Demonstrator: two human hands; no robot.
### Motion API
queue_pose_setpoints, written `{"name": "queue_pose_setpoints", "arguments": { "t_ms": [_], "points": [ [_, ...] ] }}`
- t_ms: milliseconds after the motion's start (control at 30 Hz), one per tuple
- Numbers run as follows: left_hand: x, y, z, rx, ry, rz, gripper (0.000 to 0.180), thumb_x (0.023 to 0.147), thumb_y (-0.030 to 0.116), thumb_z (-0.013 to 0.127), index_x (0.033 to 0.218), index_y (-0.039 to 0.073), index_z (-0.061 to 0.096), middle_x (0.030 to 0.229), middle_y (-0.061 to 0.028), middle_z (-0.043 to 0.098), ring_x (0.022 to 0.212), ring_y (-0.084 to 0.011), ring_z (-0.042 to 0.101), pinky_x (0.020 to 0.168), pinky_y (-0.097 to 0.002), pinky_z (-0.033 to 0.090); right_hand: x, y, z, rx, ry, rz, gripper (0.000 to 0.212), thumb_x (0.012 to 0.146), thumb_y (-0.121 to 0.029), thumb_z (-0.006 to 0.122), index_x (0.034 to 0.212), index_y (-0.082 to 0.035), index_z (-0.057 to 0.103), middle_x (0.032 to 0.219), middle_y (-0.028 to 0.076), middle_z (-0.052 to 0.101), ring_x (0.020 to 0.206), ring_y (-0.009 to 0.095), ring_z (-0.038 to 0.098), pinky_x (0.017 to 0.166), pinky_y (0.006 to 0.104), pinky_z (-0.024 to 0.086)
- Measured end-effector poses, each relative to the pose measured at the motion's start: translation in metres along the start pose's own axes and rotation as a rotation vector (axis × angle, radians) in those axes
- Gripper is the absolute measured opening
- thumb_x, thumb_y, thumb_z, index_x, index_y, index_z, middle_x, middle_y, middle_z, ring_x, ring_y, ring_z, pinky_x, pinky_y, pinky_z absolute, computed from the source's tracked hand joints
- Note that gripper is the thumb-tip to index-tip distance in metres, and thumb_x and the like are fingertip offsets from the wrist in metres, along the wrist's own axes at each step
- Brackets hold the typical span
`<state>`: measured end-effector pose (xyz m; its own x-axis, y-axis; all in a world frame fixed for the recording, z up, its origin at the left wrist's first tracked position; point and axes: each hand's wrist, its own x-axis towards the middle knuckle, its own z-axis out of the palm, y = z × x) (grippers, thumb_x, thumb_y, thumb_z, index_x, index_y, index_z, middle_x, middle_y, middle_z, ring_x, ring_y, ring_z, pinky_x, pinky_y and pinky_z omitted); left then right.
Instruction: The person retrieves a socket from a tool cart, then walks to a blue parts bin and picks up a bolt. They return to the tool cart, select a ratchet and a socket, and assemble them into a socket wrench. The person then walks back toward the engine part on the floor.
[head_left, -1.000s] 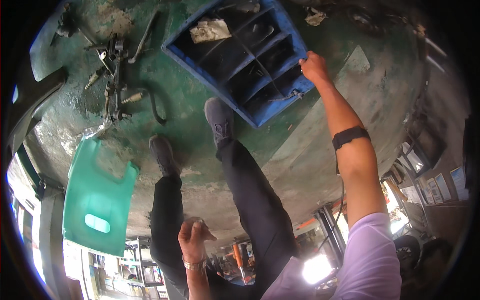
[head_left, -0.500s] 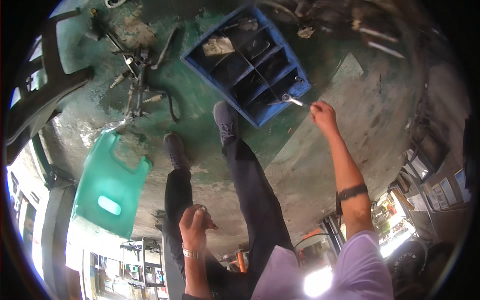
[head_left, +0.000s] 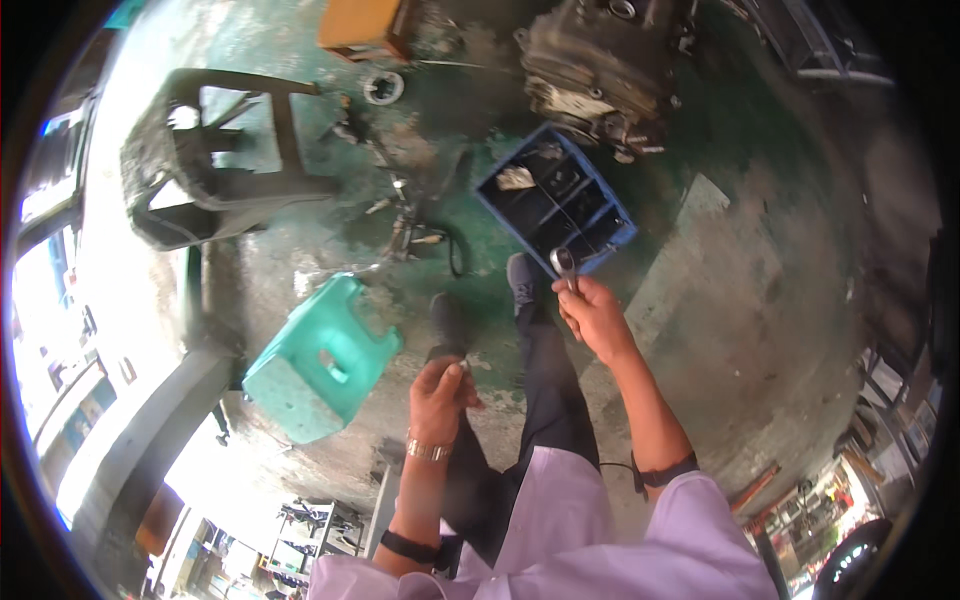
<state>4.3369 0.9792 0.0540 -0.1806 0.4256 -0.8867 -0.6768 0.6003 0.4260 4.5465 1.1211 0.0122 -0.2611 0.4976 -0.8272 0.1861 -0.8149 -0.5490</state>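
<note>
My right hand [head_left: 600, 318] is closed round the handle of a ratchet wrench [head_left: 563, 262], its round metal head pointing away from me. The wrench head overlaps the near corner of a blue divided crate [head_left: 516, 233] on the floor; whether they touch, I cannot tell. Inside the crate are dark compartments, a pale scrap and small metal pieces. In front of my left leg, my left hand [head_left: 436, 402] is raised with thumb and fingers pinched together. A small bit shows at its fingertips, too small to name.
A turquoise plastic stool [head_left: 300, 398] lies tipped over at left, with a dark stool [head_left: 235, 190] beyond it. Metal linkage parts [head_left: 405, 228] lie left of the crate. Behind the crate sits a greasy engine block [head_left: 600, 60]. A metal ring [head_left: 383, 88] lies near a wooden box [head_left: 362, 28].
The view has shifted, bringing the engine block and wooden box into sight. My right hand has drawn the ratchet wrench nearer to my body. The left hand stays pinched, now raised a little.
</note>
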Motion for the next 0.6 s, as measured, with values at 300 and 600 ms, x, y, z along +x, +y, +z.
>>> {"name": "queue_pose_setpoints", "arguments": {
  "t_ms": [300,600],
  "points": [
    [-0.098,0.067,0.016,-0.209,-0.232,0.077,0.021,0.090,0.017,0.055,0.104,0.001,0.052,0.077,-0.0091,0.057,0.057,-0.0164,0.054,0.050,-0.0327,0.051,-0.163,-0.068,0.083,-0.253,-0.008,-0.225,0.016,0.089,-0.010,0.050,0.094,0.001,0.060,0.073,0.003,0.058,0.059,0.008,0.052,0.053,0.0226,0.042],
    [-0.148,0.112,0.019,-0.357,-0.477,0.174,0.020,0.092,0.019,0.050,0.103,0.002,0.052,0.080,-0.0075,0.056,0.059,-0.0142,0.052,0.054,-0.0318,0.050,-0.224,-0.081,0.130,-0.386,0.064,-0.585,0.020,0.085,-0.001,0.054,0.103,0.003,0.061,0.075,0.006,0.058,0.061,0.011,0.052,0.055,0.0243,0.042]
  ]
}}
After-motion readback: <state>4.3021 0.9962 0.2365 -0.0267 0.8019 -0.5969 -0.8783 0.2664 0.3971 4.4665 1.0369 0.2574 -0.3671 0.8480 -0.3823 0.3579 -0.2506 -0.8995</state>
